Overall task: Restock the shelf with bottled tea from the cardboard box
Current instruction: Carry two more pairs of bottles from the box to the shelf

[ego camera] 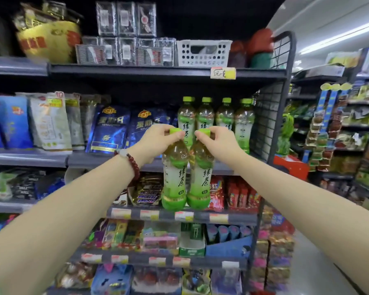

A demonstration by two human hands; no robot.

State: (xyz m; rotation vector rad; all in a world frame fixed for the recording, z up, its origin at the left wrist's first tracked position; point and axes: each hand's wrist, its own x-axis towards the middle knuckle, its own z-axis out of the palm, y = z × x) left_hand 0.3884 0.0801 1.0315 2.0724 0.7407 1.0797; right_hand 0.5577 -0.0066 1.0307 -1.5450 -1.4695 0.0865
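My left hand [156,143] grips the green cap of a green tea bottle [174,177]. My right hand [219,143] grips the cap of a second tea bottle [200,177]. Both bottles hang upright, side by side and touching, in front of the shelf. Behind them several tea bottles [224,118] with green caps stand in a row on the grey shelf [107,159], at its right end. The cardboard box is out of view.
Blue and white snack bags [111,130] fill the same shelf to the left. Below are candy bars [147,193] and red packets. A white basket [203,53] sits on the top shelf. A wire mesh panel [266,124] closes the right end. An aisle runs on the right.
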